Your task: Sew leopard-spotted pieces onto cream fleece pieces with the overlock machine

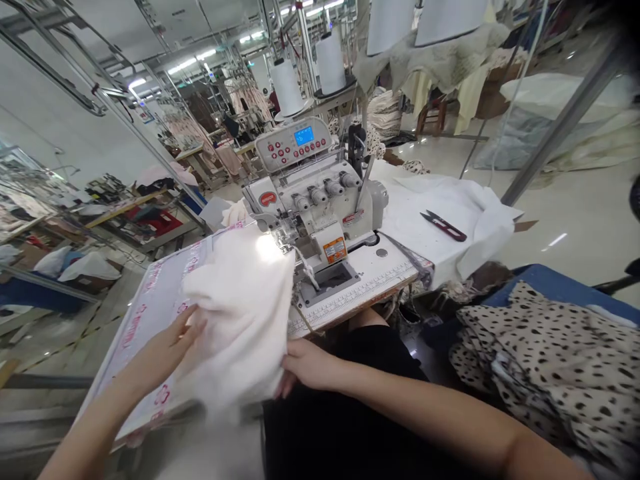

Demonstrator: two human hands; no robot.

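Observation:
A cream, fluffy piece of fabric [245,300] lies in loose folds over the left side of the sewing table, its far end at the needle area of a white overlock sewing machine [325,207]. My left hand [183,337] is at the fabric's left side, with its fingers curled on a fold. At the right edge, near the table's front, my right hand [307,363] pinches the fabric between thumb and fingers. The lower part of the cloth hangs past the table edge and is blurred. A lamp shines brightly on the cloth beside the presser foot.
Dark-handled thread snips [444,227] rest on white cloth [480,210] right of the machine. Black-spotted fabric [555,367] is heaped at the lower right. White thread cones [289,87] stand behind the machine. A slanted metal post [555,130] rises at the right.

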